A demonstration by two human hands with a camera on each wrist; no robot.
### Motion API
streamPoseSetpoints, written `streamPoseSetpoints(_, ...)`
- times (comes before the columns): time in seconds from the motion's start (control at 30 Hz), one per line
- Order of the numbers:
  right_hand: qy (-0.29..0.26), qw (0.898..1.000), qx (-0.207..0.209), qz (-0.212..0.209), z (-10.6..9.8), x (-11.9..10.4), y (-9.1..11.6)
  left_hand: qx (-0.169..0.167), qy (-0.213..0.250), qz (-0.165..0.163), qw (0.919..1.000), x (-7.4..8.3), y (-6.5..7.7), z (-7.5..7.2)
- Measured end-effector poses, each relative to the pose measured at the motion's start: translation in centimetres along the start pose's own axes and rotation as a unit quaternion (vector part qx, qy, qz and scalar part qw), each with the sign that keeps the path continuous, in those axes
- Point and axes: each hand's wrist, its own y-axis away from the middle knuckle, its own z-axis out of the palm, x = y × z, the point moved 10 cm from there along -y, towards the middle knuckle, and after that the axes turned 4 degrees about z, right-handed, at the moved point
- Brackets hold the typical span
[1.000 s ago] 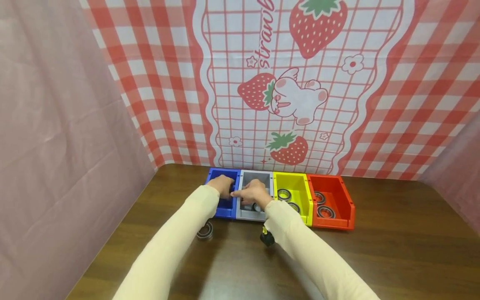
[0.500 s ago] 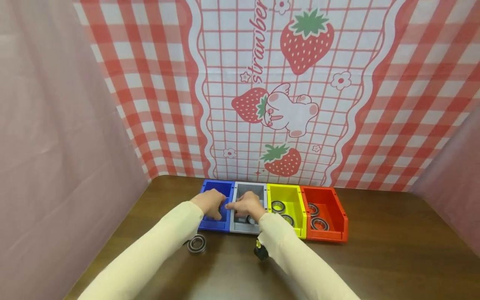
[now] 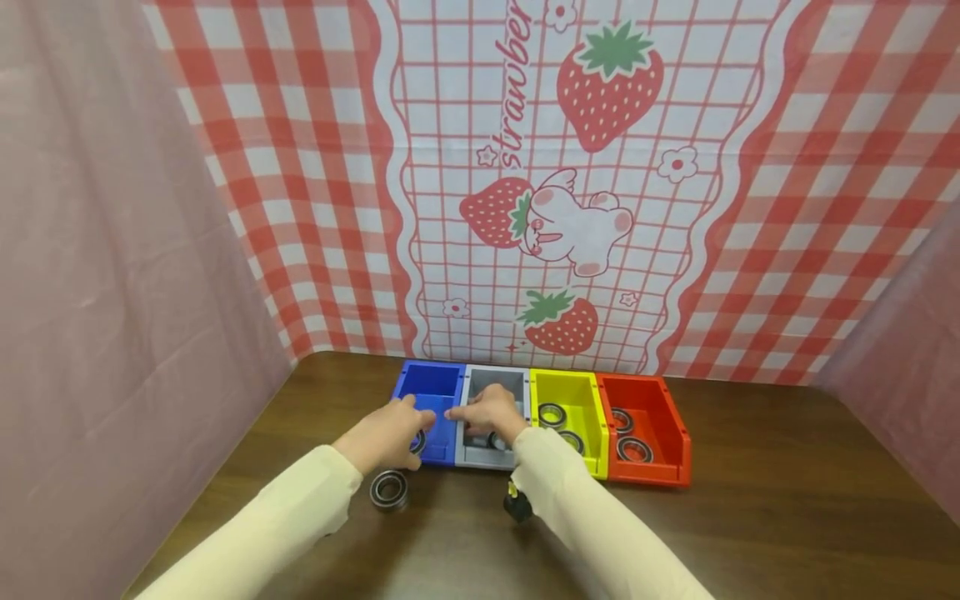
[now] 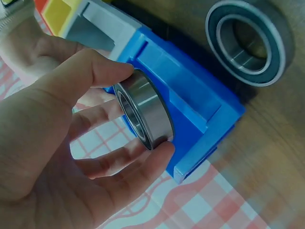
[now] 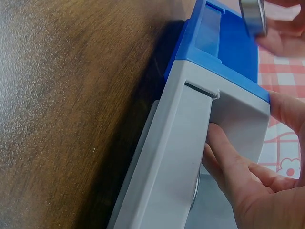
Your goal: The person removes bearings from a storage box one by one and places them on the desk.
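My left hand pinches a steel ball bearing between thumb and fingertips, just in front of and above the blue bin. The bearing is tilted on edge, its bore facing the palm in the left wrist view. A second bearing lies on the table before the blue bin. My right hand reaches into the grey bin, index finger extended to the wall shared with the blue bin. Its other fingers bend loosely inside. Part of another bearing shows beneath that hand; the rest is hidden.
To the right, the joined row continues with a yellow bin and a red bin, each containing bearings. A small black object with a yellow part is under my right sleeve. A checked strawberry cloth hangs behind the wooden table.
My left hand has drawn back out of the blue bin toward me and left, bringing the bearing with it. My right hand stays at the grey bin. The head view has tilted slightly upward.
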Motion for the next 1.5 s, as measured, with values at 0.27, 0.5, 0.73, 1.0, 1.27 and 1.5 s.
streamPoseSetpoints(0.27,0.011,1.0,-0.009,-0.002,0.2,-0.1,0.0,0.009,0.007,0.003,0.9999,0.0,3.0,0.1)
streamPoseSetpoints(0.5,0.017,1.0,-0.009,-0.002,-0.1,-0.1,0.0,0.04,-0.002,0.044,0.9982,0.6,5.0,-0.1)
streamPoseSetpoints(0.73,0.015,1.0,-0.012,0.005,0.3,0.3,-0.1,0.049,0.008,0.067,0.9965,1.3,6.8,0.9)
streamPoseSetpoints(1.0,0.012,1.0,-0.022,0.001,0.1,-0.2,-0.4,0.037,0.038,0.065,0.9964,1.5,8.0,2.8)
streamPoseSetpoints(1.27,0.02,0.999,-0.024,0.007,-0.1,-0.5,-0.5,0.015,0.043,0.057,0.9973,1.3,8.5,4.4)
streamPoseSetpoints(1.5,0.02,1.0,-0.014,0.004,0.3,-0.2,-0.4,0.009,0.041,0.049,0.9979,1.2,9.1,5.6)
